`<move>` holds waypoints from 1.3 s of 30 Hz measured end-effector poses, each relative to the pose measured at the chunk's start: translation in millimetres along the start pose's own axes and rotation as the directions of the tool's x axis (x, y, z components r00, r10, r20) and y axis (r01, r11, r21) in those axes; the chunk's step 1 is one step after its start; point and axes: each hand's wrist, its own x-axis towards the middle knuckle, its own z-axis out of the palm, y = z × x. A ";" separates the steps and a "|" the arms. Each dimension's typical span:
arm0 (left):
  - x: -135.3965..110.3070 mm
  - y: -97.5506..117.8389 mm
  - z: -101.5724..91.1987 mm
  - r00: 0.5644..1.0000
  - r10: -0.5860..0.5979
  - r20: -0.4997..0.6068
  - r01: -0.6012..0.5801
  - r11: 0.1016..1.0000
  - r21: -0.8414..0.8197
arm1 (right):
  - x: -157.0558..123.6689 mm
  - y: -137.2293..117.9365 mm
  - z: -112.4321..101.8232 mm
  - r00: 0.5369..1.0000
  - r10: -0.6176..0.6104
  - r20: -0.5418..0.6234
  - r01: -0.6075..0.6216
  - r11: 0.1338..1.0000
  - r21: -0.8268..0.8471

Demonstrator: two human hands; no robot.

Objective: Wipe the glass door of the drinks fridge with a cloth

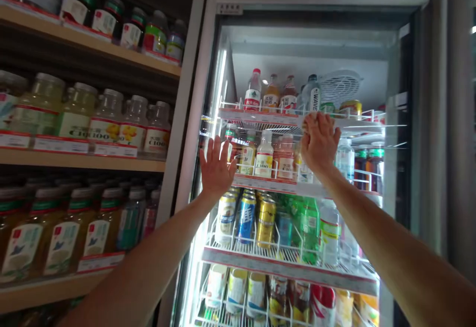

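A glass door fronts a lit drinks fridge, with faint reflections on its pane. My left hand is raised to the door's left side, fingers spread and palm toward the glass, holding nothing. Farther right and higher, my right hand presses a small pale cloth to the pane. Only a bit of the cloth shows past the fingers. Behind the right hand stands a clear bottle on the top shelf. Bottles of pale yellow drink fill the second shelf between my hands.
Wooden shelves with rows of bottled drinks stand at the left. Inside the fridge, cans and green bottles sit on wire shelves, with more cans below. A tall grey handle runs along the right.
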 end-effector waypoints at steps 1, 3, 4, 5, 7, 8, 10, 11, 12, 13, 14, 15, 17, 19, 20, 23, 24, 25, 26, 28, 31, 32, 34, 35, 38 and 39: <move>-0.2 -0.2 0.2 1.000 0.000 0.000 0.000 1.000 -0.001 | 0.4 -2.9 1.8 1.000 -0.005 -0.003 0.005 1.000 0.005; -0.6 -0.5 0.5 1.000 0.005 -0.002 -0.005 1.000 -0.003 | -8.2 -14.9 4.4 0.986 -0.158 0.052 0.157 0.987 0.035; -0.7 -0.6 0.6 1.000 0.009 -0.006 -0.009 1.000 -0.006 | -15.0 -21.7 4.8 0.956 -0.276 0.095 0.271 0.961 0.062; -0.7 -0.6 0.7 1.000 0.012 -0.009 -0.012 1.000 -0.009 | -21.3 -27.1 4.7 0.906 -0.399 0.139 0.388 0.916 0.097; -0.5 -0.5 0.9 1.000 0.014 -0.010 -0.014 1.000 -0.011 | -26.9 -30.0 3.5 0.812 -0.550 0.195 0.528 0.835 0.154; -0.4 -0.4 1.0 1.000 0.011 -0.008 -0.011 1.000 -0.009 | -24.7 -27.0 2.9 0.816 -0.542 0.202 0.520 0.840 0.155; -0.1 -0.2 1.3 1.000 0.005 -0.003 -0.005 1.000 -0.002 | -12.9 -16.6 2.8 0.924 -0.347 0.160 0.335 0.937 0.095; -0.1 -0.1 1.5 1.000 0.004 -0.001 -0.004 1.000 0.002 | -6.1 -12.1 3.4 0.971 -0.208 0.121 0.202 0.978 0.061; -0.1 0.0 1.7 1.000 0.003 0.000 -0.003 1.000 0.004 | -0.7 -9.8 4.3 0.992 -0.096 0.087 0.092 0.995 0.039; -0.2 0.0 1.9 1.000 0.001 -0.001 -0.001 1.000 0.005 | 1.8 -10.7 5.3 0.996 -0.042 0.073 0.040 0.999 0.033; -0.3 0.0 2.0 1.000 0.001 -0.002 -0.001 1.000 0.004 | 1.0 -14.7 6.3 0.995 -0.052 0.081 0.049 0.998 0.038; -0.4 0.0 2.0 1.000 0.001 -0.004 -0.001 1.000 0.003 | -3.0 -21.1 6.8 0.988 -0.115 0.105 0.110 0.993 0.053; -0.5 -0.1 1.9 1.000 -0.001 -0.007 0.001 1.000 -0.002 | -16.3 -34.9 6.2 0.923 -0.341 0.180 0.325 0.939 0.110; -0.5 -0.2 1.6 1.000 -0.002 -0.008 0.002 1.000 -0.004 | -26.9 -39.1 3.2 0.818 -0.526 0.232 0.499 0.850 0.166; -0.4 -0.3 1.6 1.000 -0.001 -0.004 0.001 1.000 -0.004 | -28.2 -35.1 1.4 0.801 -0.550 0.237 0.524 0.835 0.169; -0.3 -0.9 2.0 1.000 0.002 0.001 -0.002 1.000 -0.004 | -16.1 -6.3 -2.9 0.948 -0.286 0.140 0.281 0.958 0.060; -0.3 -1.0 2.2 1.000 0.004 0.000 -0.004 1.000 -0.006 | -10.5 3.3 -3.4 0.984 -0.153 0.091 0.152 0.988 0.027; -0.3 -1.1 2.3 1.000 0.006 -0.003 -0.006 1.000 -0.008 | -6.4 9.9 -3.4 0.997 -0.057 0.055 0.056 0.998 0.011; -0.3 -1.2 2.3 1.000 0.007 -0.006 -0.007 1.000 -0.011 | -4.9 12.7 -3.2 0.999 -0.011 0.037 0.011 1.000 0.010; -0.1 -1.0 1.8 1.000 0.011 -0.007 -0.011 1.000 -0.017 | -10.4 6.9 -2.8 0.995 -0.081 0.060 0.078 0.996 0.038; 0.4 -0.3 0.0 1.000 0.010 0.005 -0.009 1.000 -0.025 | -26.6 -11.1 -4.9 0.897 -0.401 0.184 0.384 0.915 0.124; 0.5 -0.1 -0.6 1.000 0.005 0.009 -0.005 1.000 -0.027 | -28.9 -13.2 -6.5 0.850 -0.477 0.225 0.455 0.879 0.147; 0.3 0.3 -1.6 1.000 -0.001 0.020 0.002 1.000 -0.027 | -24.8 -7.2 -9.8 0.860 -0.447 0.248 0.431 0.895 0.119; 0.1 0.6 -1.9 1.000 -0.001 0.023 0.002 1.000 -0.026 | -19.3 -0.5 -11.2 0.917 -0.334 0.219 0.328 0.943 0.065; 0.1 1.5 -2.4 1.000 0.002 0.026 -0.002 1.000 -0.020 | -4.7 17.2 -13.1 0.997 0.034 0.076 -0.029 0.998 -0.058; 0.7 1.9 -2.9 1.000 0.001 0.025 -0.001 1.000 -0.018 | -4.8 18.2 -13.2 0.996 0.055 0.072 -0.050 0.997 -0.062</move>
